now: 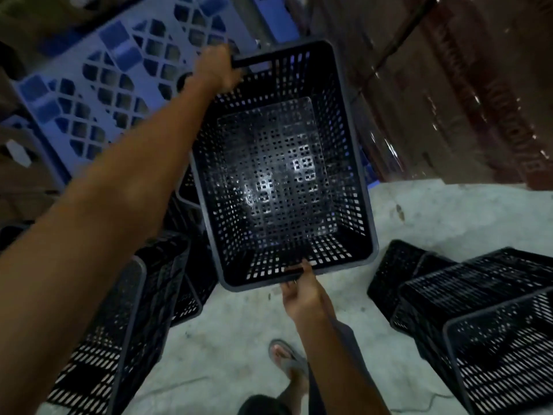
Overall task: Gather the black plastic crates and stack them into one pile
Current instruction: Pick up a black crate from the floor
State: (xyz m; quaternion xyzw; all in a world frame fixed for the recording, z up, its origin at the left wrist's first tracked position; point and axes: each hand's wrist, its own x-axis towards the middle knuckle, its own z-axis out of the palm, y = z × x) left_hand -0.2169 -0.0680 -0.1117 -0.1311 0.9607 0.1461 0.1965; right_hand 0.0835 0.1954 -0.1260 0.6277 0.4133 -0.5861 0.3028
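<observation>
1. Left hand (216, 68) and right hand (302, 290) each grip a handle slot of the black crate (278, 169), held open side up above the concrete floor (239, 339).
2. More black crates (478, 310) lie on both sides.

Both arms were stretched out forward. Left hand (215, 68) was way out front at the far end, arm nearly straight, fingers curled tight round a handle. Right hand (302, 290) was much closer in, palm sort of up, fingertips hooked on the near rim. One sandalled foot (287, 359) showed below.
</observation>
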